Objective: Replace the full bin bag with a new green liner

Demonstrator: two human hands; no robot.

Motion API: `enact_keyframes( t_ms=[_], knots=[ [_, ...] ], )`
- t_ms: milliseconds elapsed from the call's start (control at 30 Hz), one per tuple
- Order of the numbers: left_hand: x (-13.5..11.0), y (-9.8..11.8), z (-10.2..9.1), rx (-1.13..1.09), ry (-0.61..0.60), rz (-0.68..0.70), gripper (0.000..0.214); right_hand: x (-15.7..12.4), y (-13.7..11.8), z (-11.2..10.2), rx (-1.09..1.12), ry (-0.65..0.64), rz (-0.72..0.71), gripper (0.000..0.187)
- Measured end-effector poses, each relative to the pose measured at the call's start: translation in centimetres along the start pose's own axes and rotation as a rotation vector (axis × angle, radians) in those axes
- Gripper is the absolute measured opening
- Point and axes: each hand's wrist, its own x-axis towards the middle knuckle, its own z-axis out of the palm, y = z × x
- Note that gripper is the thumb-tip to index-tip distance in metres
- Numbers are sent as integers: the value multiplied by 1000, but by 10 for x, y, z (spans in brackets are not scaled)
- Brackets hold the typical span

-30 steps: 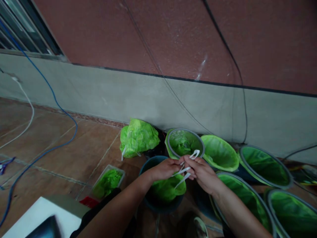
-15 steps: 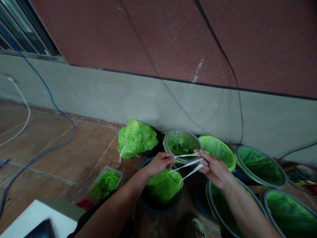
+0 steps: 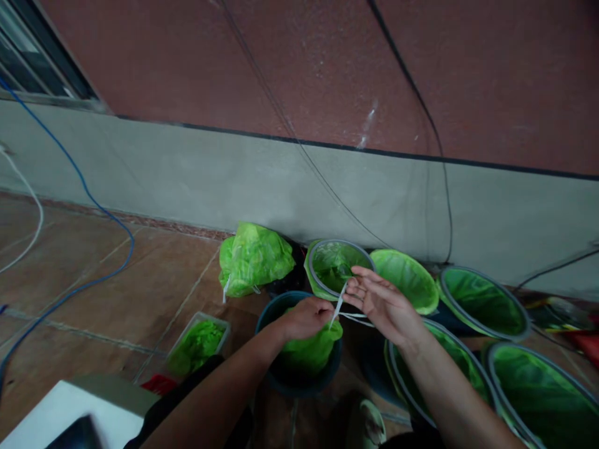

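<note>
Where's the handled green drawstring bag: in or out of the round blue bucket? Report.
In: the bag sits inside the bucket, whose wall shows around it.

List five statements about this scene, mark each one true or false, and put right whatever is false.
1. The left hand grips the white drawstring. True.
2. The green bag just below the left hand lies on the bare floor. False: it sits inside the teal bucket.
3. The blue cable lies to the right of the left hand. False: the blue cable lies to its left.
4. The clear tub holds crumpled green material. True.
5. Several green-lined bins stand on the right-hand side of the picture. True.
</note>
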Motion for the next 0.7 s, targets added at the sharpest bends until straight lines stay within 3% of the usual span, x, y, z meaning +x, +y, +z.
enact_keyframes(
  t_ms=[133, 233, 333, 467, 567, 700],
  knots=[
    [-4, 7, -1, -21, -135, 25, 28, 6, 2, 1, 24, 46, -22, 30],
    [-5, 10, 0, -40, -167, 18, 25, 9, 4, -1, -2, 70, -39, 32],
    [-3, 9, 2, -57, -71, -52, 26, 12, 11, -4, -164, 150, -22, 39],
    [2, -2, 1, -233, 90, -217, 26, 11, 30, -11, -723, 302, -72, 54],
    [5, -9, -3, -343, 166, -256, 23, 6, 44, -11, -1148, 184, -146, 49],
    [4, -4, -7, -416, 137, -207, 28, -1, 53, -4, -1392, -99, -123, 19]
  ],
)
